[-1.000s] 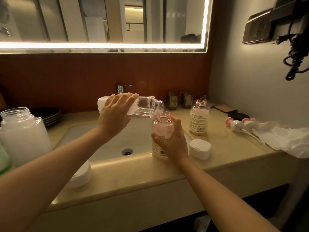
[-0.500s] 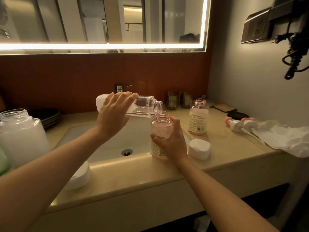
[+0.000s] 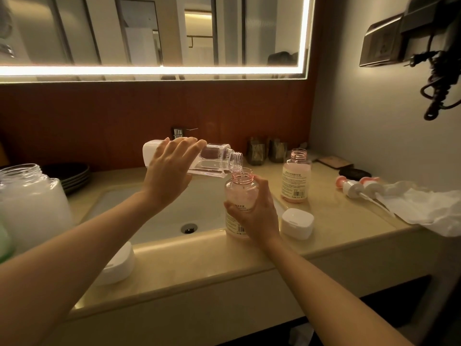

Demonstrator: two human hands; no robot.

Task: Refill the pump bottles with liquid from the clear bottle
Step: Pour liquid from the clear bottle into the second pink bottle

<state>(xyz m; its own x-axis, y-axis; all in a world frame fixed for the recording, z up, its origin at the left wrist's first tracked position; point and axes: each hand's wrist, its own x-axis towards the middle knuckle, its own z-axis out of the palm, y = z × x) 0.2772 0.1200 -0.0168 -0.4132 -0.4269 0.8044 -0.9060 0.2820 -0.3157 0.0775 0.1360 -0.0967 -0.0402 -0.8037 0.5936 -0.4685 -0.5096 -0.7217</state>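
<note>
Around the hands: sink basin (image 3: pixel 154 211) below the left hand (image 3: pixel 169 171), drain open. Faucet (image 3: pixel 180 132) just behind it. Far out past the left forearm, a large open jar (image 3: pixel 30 203) of cloudy white and a stack of dark plates (image 3: pixel 72 174). A white lid (image 3: pixel 117 263) sits beside that forearm.

Just right of the right hand (image 3: pixel 257 213): a white cap (image 3: pixel 296 223) on the tabletop (image 3: pixel 336 221). Beyond it stands a second pump bottle (image 3: pixel 296 178), upright, neck open. Further right are two pump heads (image 3: pixel 356 187) lying flat beside crumpled white paper (image 3: pixel 429 208).

Left hand grips the clear bottle (image 3: pixel 217 161) from above, fingers wrapped over its body. Long axis is near level, the mouth pointing right and dipping slightly. The mouth is just above the open neck of the near pump bottle (image 3: pixel 239 193).

Right hand curls round that pump bottle, which is upright on the basin's edge.
</note>
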